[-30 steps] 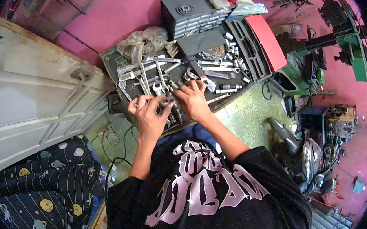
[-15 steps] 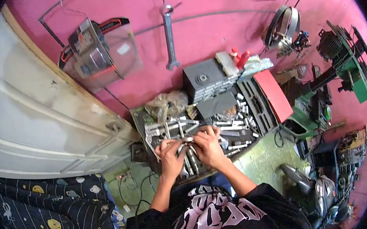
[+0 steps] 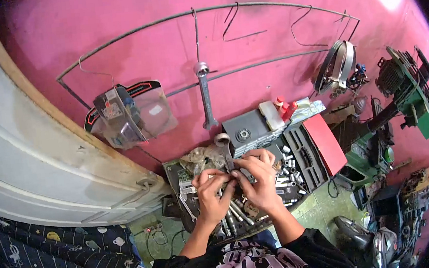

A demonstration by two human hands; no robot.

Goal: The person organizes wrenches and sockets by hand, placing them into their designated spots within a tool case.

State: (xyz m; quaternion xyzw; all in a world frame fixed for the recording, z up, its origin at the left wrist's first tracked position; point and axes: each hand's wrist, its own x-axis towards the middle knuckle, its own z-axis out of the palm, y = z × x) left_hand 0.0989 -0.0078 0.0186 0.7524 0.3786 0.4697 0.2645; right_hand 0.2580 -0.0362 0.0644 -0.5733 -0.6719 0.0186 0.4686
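A wrench [image 3: 227, 156] stands out above my two hands, ring end up, with its lower end hidden behind my fingers. My right hand [image 3: 260, 181] is closed on its shank, the thumb pressed inward. Close beside it, my left hand [image 3: 214, 196] has its fingers curled in at the wrench's lower part, fingertips nearly meeting the right thumb. Below both hands, several sockets and long metal tools [image 3: 232, 216] lie on the dark tabletop. A larger combination wrench [image 3: 205, 96] hangs from a hook on the pink wall ahead.
Left of the table is a white door [image 3: 67, 163]. A black speaker-like box [image 3: 247, 128] and a red-lidded case [image 3: 324, 144] stand at the table's back right. Further right is a green machine [image 3: 413, 109]. Packaged goods [image 3: 125, 117] hang from the wall rail.
The view has tilted up, showing more wall and the whole hanging rail. Between my hands the wrench has turned from lying low to pointing upward, ring end raised.
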